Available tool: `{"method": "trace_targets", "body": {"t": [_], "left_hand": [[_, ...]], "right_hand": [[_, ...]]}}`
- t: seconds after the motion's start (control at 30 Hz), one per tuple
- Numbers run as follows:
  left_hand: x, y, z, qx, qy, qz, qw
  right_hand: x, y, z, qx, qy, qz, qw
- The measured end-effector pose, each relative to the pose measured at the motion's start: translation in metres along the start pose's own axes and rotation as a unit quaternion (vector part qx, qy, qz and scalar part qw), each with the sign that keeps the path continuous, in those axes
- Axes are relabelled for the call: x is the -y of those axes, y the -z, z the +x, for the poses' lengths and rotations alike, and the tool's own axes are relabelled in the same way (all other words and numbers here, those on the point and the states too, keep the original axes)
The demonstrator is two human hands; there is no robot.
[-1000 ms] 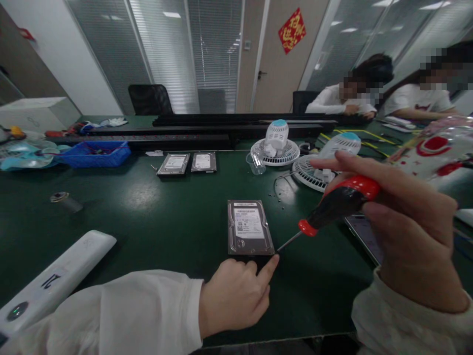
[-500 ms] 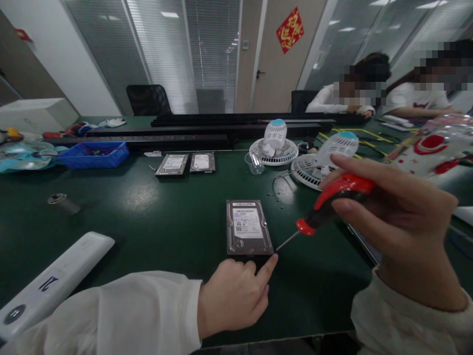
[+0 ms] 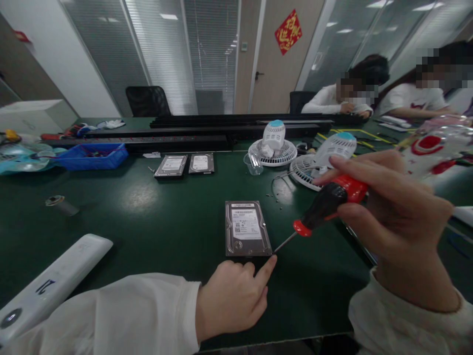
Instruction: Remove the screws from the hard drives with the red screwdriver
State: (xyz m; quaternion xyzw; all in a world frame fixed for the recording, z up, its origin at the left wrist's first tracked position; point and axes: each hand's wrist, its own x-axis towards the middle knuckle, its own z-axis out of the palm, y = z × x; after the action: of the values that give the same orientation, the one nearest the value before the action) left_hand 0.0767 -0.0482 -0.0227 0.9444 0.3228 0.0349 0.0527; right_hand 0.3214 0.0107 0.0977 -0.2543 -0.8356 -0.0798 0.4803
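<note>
A hard drive [image 3: 247, 228] lies label side up on the green table. In my right hand [image 3: 402, 212] is a red-and-black screwdriver [image 3: 325, 204], thumb and fingers around its handle. It slants down leftward, its tip at the drive's near right corner. My left hand [image 3: 236, 296] rests at the drive's near edge. Its index finger is stretched out, fingertip beside the screwdriver tip at that corner, while the other fingers are curled. Nothing shows in the left hand, though its palm side is hidden.
Two more hard drives [image 3: 201, 163] lie farther back. White fan parts [image 3: 275, 145], a clear cup [image 3: 254, 164] and small screws [image 3: 277, 201] are beyond the drive. Leftward are a blue tray [image 3: 94, 157], a metal cylinder [image 3: 62, 204] and a white device [image 3: 55, 283]. Two people sit at far right.
The screwdriver handle has turned in my right hand, so more of its black side shows now. Its tip stays at the same corner. My left hand has hardly moved.
</note>
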Motion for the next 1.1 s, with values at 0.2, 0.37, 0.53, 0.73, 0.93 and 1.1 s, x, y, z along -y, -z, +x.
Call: {"method": "trace_targets", "body": {"t": [0.2, 0.37, 0.53, 0.73, 0.93, 1.1], "left_hand": [[0.0, 0.0, 0.001, -0.004, 0.002, -0.004, 1.0], [0.0, 0.0, 0.0, -0.003, 0.001, 0.002, 1.0], [0.0, 0.003, 0.0, 0.001, 0.001, 0.001, 1.0], [0.0, 0.001, 0.0, -0.009, 0.005, 0.001, 1.0], [-0.001, 0.0, 0.0, -0.01, 0.006, 0.002, 1.0], [-0.001, 0.001, 0.0, -0.004, 0.001, 0.007, 1.0]], "right_hand": [[0.003, -0.002, 0.001, -0.014, -0.012, 0.019, 1.0], [0.001, -0.004, 0.001, -0.002, 0.005, 0.005, 1.0], [0.002, -0.006, -0.001, 0.011, -0.045, 0.091, 0.995], [0.002, -0.009, 0.002, -0.046, -0.024, 0.111, 0.992], [0.006, -0.009, 0.0, -0.016, -0.038, 0.139, 0.99], [0.003, -0.01, 0.0, -0.052, -0.037, 0.109, 0.992]]}}
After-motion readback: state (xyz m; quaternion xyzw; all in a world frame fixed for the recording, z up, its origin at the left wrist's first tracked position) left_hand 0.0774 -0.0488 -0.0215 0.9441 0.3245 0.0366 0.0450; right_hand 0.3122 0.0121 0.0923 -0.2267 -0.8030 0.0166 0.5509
